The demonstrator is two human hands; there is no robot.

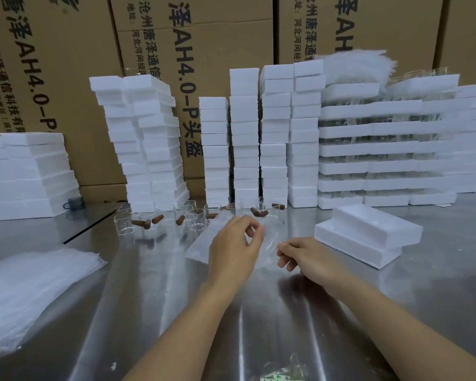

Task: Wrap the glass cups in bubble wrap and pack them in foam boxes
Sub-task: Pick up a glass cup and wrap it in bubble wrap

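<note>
Both hands hover low over the steel worktop (259,312), close together but not touching. The left hand (232,248) has its fingers curled and pinches a sheet of bubble wrap (199,244), which trails from under the hand down to the worktop on its left. The right hand (307,258) has its fingers curled too and seems to pinch the rim of a clear cup (270,243) held between the two hands. The cup is blurred, and how far the wrap covers it cannot be told.

Just beyond the hands, a row of cups (187,215) with brown handles stands on the worktop, some upright and some on their sides. Behind them rise stacks of white foam boxes (243,133), and to the right are stacked foam trays (382,149) with glass between the layers. Two foam boxes (366,237) lie near the right hand, one on top of the other and askew. A pile of wrap sheets (28,292) lies at the left edge. Cardboard cartons (66,78) form the back wall.
</note>
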